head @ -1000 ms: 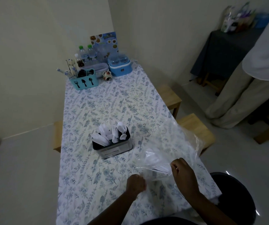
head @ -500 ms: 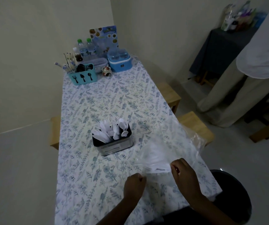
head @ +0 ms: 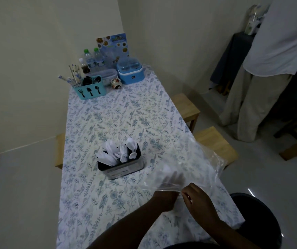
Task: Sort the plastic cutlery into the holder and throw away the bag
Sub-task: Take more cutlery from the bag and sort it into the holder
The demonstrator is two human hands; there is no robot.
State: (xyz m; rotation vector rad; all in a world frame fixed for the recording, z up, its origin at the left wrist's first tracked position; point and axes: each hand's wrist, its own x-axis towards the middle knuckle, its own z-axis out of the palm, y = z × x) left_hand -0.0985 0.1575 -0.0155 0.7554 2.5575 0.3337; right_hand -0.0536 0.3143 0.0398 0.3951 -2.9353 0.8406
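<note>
Clear plastic bag (head: 194,159): we pinch its near edge in curled left hand (head: 165,201) and right hand (head: 199,200); holder (head: 124,170) sits beyond our left fingers (head: 169,195)

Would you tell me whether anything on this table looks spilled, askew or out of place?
Nothing looks spilled or damaged. The white plastic cutlery stands in the dark holder; only the pieces at its left end lean out over the rim. The left hand and right hand grip the clear plastic bag, white pieces faintly visible inside.
</note>
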